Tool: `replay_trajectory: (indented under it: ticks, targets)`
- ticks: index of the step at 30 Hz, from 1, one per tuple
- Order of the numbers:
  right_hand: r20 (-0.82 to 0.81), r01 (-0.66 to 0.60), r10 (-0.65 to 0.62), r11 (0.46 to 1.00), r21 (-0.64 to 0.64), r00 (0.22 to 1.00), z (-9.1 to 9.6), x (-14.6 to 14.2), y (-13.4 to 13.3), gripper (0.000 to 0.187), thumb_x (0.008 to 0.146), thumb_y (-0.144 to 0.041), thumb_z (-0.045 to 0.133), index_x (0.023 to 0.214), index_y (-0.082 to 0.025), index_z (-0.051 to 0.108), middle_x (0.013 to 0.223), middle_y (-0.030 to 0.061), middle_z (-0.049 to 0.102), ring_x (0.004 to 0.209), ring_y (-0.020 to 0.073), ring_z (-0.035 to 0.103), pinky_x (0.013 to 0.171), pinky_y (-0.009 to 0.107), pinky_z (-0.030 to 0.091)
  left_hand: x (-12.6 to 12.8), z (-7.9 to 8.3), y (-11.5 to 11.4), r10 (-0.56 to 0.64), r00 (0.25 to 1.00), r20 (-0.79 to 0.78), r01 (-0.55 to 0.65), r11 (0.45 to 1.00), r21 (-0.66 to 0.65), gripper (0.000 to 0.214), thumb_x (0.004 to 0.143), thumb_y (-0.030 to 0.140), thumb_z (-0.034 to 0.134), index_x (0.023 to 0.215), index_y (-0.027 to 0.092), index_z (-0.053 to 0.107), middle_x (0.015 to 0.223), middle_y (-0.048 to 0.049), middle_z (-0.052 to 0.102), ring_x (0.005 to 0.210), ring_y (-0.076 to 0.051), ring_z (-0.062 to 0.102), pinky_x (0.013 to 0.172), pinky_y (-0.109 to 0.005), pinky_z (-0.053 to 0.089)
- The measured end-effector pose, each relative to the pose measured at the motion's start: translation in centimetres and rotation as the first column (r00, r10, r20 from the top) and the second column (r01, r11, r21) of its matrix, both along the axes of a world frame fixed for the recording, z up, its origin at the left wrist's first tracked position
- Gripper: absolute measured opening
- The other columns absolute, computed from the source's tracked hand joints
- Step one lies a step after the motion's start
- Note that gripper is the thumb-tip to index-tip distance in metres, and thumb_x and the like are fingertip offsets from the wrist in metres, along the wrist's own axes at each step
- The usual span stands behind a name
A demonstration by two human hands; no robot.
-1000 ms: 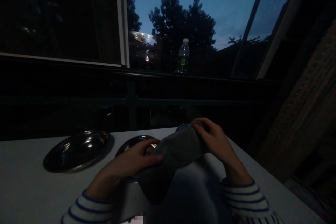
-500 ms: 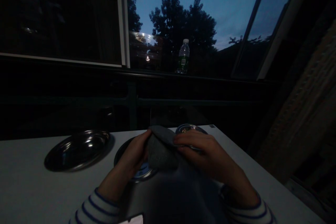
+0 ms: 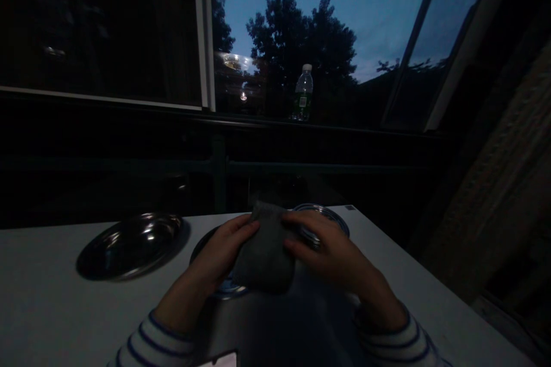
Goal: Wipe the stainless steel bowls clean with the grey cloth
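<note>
A dark grey cloth (image 3: 264,252) is folded into a small bundle between both hands, above the table's far middle. My left hand (image 3: 221,252) grips its left side with the fingers curled round it. My right hand (image 3: 329,249) presses on its right side, fingers together on the fabric. Under the hands lies a round metal plate (image 3: 224,287), mostly hidden. A second metal dish (image 3: 331,215) shows behind my right hand. Both sleeves are white with dark stripes.
A larger shiny metal plate (image 3: 131,243) rests on the pale table (image 3: 43,309) to the left. A plastic water bottle (image 3: 303,92) stands on the dark window ledge beyond. The table's right edge (image 3: 430,292) drops off near my right arm. The scene is very dim.
The cloth was stretched long between the hands a second ago; now it is gathered into a compact fold. Both hands have moved closer together and slightly away from me.
</note>
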State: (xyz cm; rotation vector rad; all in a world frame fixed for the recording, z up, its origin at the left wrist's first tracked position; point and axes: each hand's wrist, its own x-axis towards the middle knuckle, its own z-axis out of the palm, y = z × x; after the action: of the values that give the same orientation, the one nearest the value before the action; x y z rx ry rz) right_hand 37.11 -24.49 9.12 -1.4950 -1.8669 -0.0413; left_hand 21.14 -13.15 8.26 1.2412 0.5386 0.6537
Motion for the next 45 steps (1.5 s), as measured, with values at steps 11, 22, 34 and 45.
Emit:
replay_trajectory:
  ticks: [11,22,34,45]
  targets:
    - [-0.324,0.088,-0.119,0.990,-0.108,0.939,0.3,1.3,0.9,0.016,0.080,-0.026,0.055,0.094,-0.020,0.061,0.091,0.0019,0.064,0.086,0.0175,0.059,0.075,0.030,0.045,-0.9,-0.3,0.0,-0.224,0.972,-0.074,0.229,0.971,0.065,0.057,0.064,0.024,0.071,0.118,0.018,0.052,0.096,-0.0066,0.069,0.084,-0.020,0.065,0.079,-0.033,0.046]
    - [0.211,-0.103,0.100,0.995,0.006,0.972,0.7,0.1,0.1,0.037,0.081,-0.006,0.044,0.109,-0.023,0.060,0.125,0.0066,0.053,0.113,0.0208,0.046,0.093,0.042,0.037,-0.5,0.7,0.4,0.145,0.989,0.002,-0.145,0.989,-0.041,0.018,0.072,0.024,0.055,0.086,0.017,0.063,0.069,-0.0009,0.066,0.063,-0.013,0.060,0.062,-0.023,0.047]
    - [-0.160,0.000,-0.017,0.995,-0.100,0.987,-0.5,0.0,0.5,0.047,0.081,-0.035,0.056,0.125,-0.024,0.044,0.135,0.0086,0.042,0.122,0.0222,0.040,0.100,0.043,0.033,-0.9,0.2,0.1,0.018,0.999,-0.037,-0.011,0.986,0.168,0.038,0.065,0.026,0.067,0.102,0.018,0.061,0.097,-0.0076,0.069,0.086,-0.021,0.063,0.075,-0.031,0.047]
    - [-0.261,-0.066,0.010,0.975,-0.210,0.965,-0.3,-0.7,1.3,0.026,0.081,-0.028,0.055,0.106,-0.020,0.056,0.100,0.0041,0.063,0.091,0.0186,0.058,0.076,0.030,0.044,-0.4,0.7,-0.1,0.172,0.981,-0.086,-0.143,0.952,0.269,0.033,0.065,0.029,0.069,0.096,0.017,0.067,0.096,-0.0057,0.070,0.087,-0.021,0.063,0.075,-0.029,0.046]
